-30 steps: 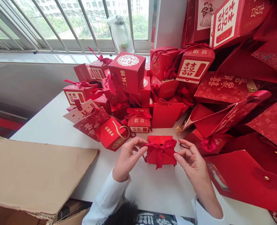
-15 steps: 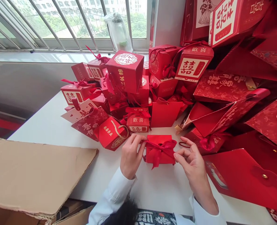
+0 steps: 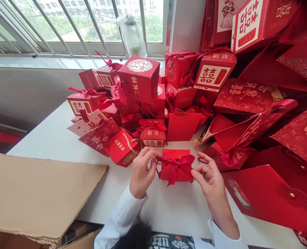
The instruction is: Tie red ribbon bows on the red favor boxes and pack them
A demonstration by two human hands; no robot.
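Observation:
A small red gift box (image 3: 165, 174) sits on the white table in front of me, with a dark red satin ribbon (image 3: 178, 164) tied in a bow across its top. My left hand (image 3: 143, 172) pinches the bow's left loop between thumb and fingers. On the other side, my right hand (image 3: 210, 180) pinches the ribbon's right part with thumb and forefinger, its other fingers loosely spread. One ribbon tail hangs over the front of the box. A thin dark red cord shows at the box's left side.
Many red gift boxes (image 3: 140, 81) are piled behind the ribboned box. Red paper bags (image 3: 249, 93) crowd the right, with a red button-flap bag (image 3: 267, 193) by my right wrist. An open cardboard carton (image 3: 44, 193) stands at left, under a barred window (image 3: 91, 27).
My left hand has shifted slightly left, drawing the bow's left loop outward. My right hand and the box sit slightly further left in the view.

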